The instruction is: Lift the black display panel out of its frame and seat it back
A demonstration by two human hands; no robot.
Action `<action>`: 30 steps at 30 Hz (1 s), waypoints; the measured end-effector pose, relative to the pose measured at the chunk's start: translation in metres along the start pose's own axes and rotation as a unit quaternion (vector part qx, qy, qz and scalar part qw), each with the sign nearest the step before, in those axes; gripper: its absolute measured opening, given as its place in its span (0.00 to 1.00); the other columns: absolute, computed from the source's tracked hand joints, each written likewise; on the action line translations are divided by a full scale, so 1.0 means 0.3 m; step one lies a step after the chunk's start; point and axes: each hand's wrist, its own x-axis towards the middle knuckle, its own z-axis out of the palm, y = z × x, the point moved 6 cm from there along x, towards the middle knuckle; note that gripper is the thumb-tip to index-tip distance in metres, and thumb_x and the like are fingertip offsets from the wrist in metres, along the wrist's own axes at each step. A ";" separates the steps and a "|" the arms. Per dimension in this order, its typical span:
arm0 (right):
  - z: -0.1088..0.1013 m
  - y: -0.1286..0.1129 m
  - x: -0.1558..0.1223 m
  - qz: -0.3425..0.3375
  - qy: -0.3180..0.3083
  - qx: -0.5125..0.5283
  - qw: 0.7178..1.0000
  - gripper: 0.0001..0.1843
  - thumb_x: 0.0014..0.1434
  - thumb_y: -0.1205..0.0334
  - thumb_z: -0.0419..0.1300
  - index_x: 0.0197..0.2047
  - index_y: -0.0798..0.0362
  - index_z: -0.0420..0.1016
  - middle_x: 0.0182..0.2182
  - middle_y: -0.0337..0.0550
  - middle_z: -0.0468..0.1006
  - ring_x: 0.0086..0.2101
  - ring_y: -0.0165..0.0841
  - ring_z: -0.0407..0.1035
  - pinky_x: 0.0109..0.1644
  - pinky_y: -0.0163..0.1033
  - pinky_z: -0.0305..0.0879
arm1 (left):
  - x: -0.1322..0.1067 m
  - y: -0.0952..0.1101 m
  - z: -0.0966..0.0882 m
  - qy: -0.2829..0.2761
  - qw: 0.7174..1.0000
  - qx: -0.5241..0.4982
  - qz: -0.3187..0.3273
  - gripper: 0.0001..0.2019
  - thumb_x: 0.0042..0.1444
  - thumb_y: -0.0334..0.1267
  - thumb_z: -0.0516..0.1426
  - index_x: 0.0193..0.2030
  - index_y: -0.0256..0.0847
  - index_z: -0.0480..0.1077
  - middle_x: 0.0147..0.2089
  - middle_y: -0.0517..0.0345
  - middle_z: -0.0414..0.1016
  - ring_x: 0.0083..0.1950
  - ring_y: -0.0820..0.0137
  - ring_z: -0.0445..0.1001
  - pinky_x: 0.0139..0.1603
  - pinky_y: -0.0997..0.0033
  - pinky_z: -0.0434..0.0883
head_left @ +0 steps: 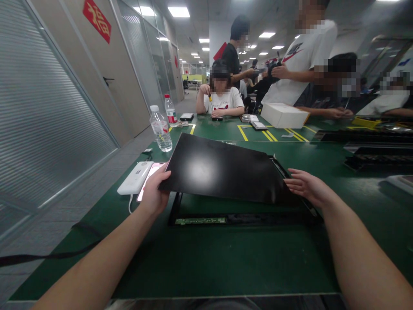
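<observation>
A glossy black flat panel [222, 170], which looks like a display panel, is tilted above a black rectangular frame [267, 218]. My left hand [156, 189] is closed on the panel's left edge, thumb on top, and that side is raised. The panel's right side sits low, at the frame's right side. There my right hand [306, 185] has its fingers stretched out, with the tips at the panel's right edge; whether they touch it I cannot tell. A green circuit board strip [200, 221] lies along the frame's near side.
On the left of the green table [226, 262] are a white power bank [134, 178], a phone [151, 174] and two water bottles [160, 129]. A white box [284, 115] stands farther back. Black metal strips [377, 150] lie at right. Several people are across the table.
</observation>
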 end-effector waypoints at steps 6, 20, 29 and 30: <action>-0.032 -0.008 0.024 -0.035 0.039 -0.058 0.997 0.27 0.56 0.58 0.61 0.60 0.48 0.70 0.31 0.46 0.83 0.32 0.36 0.77 0.34 0.36 0.68 | -0.003 -0.010 0.005 0.005 1.000 -0.004 -0.016 0.21 0.47 0.37 0.63 0.50 0.38 0.82 0.54 0.53 0.83 0.58 0.49 0.76 0.56 0.57 0.72; -0.062 0.007 0.062 -0.080 0.106 -0.080 0.988 0.16 0.52 0.56 0.61 0.44 0.50 0.73 0.25 0.46 0.80 0.21 0.30 0.66 0.21 0.31 0.50 | -0.028 -0.092 0.003 -0.004 0.999 0.004 -0.043 0.23 0.49 0.37 0.64 0.55 0.40 0.80 0.56 0.53 0.82 0.61 0.49 0.74 0.59 0.56 0.71; -0.076 -0.002 0.058 -0.113 0.121 -0.116 0.979 0.16 0.52 0.57 0.60 0.44 0.52 0.75 0.26 0.47 0.80 0.20 0.30 0.65 0.22 0.34 0.54 | -0.035 -0.129 -0.001 0.009 0.996 -0.015 -0.085 0.26 0.50 0.37 0.64 0.58 0.38 0.78 0.55 0.51 0.83 0.56 0.50 0.78 0.55 0.56 0.73; -0.077 -0.002 0.059 -0.117 0.121 -0.124 0.978 0.16 0.52 0.57 0.59 0.45 0.52 0.76 0.27 0.47 0.80 0.20 0.30 0.65 0.22 0.34 0.55 | -0.034 -0.130 0.000 0.007 0.996 -0.015 -0.087 0.26 0.50 0.38 0.63 0.58 0.38 0.78 0.54 0.51 0.83 0.55 0.50 0.79 0.55 0.56 0.74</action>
